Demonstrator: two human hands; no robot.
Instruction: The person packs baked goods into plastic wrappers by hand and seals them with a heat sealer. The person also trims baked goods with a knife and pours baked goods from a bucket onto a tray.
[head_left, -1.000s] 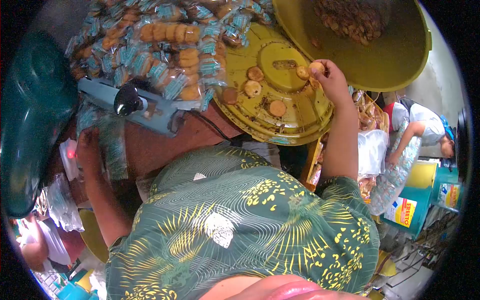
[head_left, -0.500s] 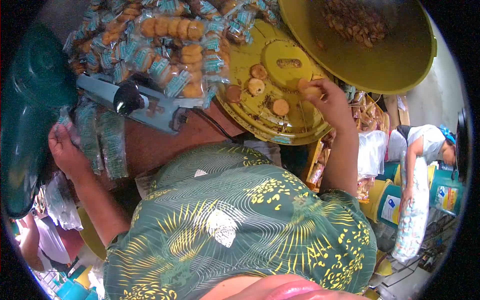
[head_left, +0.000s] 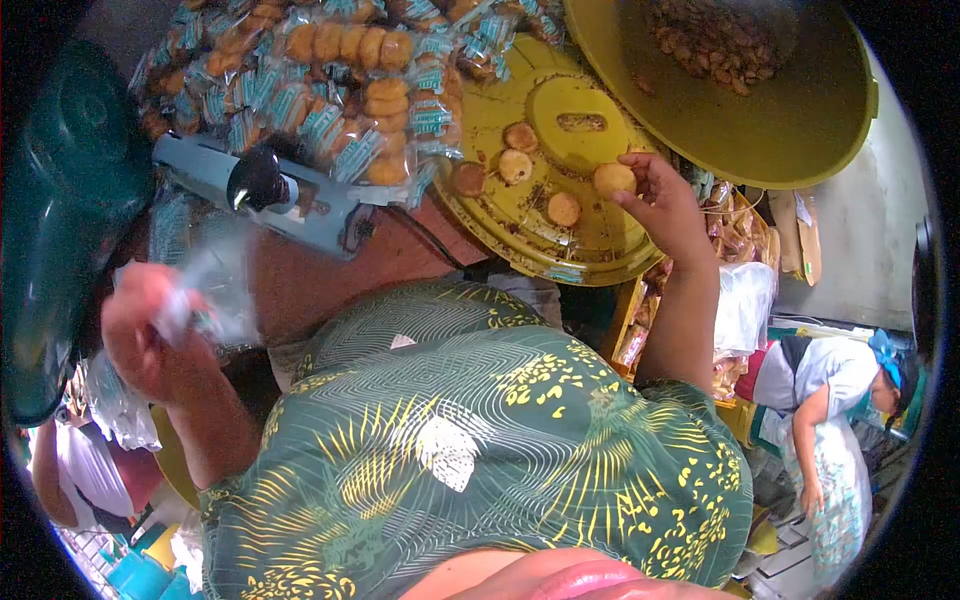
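Note:
My left hand [head_left: 150, 325] is closed on a clear plastic wrapper [head_left: 215, 300], both smeared by motion, at the left beside the table edge. In my right hand [head_left: 660, 200], thumb and fingers grip a round cookie [head_left: 614, 180] over the yellow lid [head_left: 600, 248]. Several loose cookies lie on that lid, among them a pale one [head_left: 515, 166] and a darker one [head_left: 468, 179]. Between my hands stands a light-blue sealer [head_left: 225, 180] with a black knob. Packed cookies [head_left: 386, 105] in clear printed wrappers are heaped behind it.
A large yellow tub [head_left: 810, 130] with brown pieces inside is at the upper right. A dark green glossy object [head_left: 70, 220] fills the left side. At the right, another person [head_left: 835, 385] bends over a long clear bag [head_left: 840, 490]. Part of a person [head_left: 90, 465] shows at lower left.
My left hand has lifted a wrapper and moved inward with it. My right hand has drawn back slightly from the lid's middle with a cookie. The person at right has moved lower with the bag.

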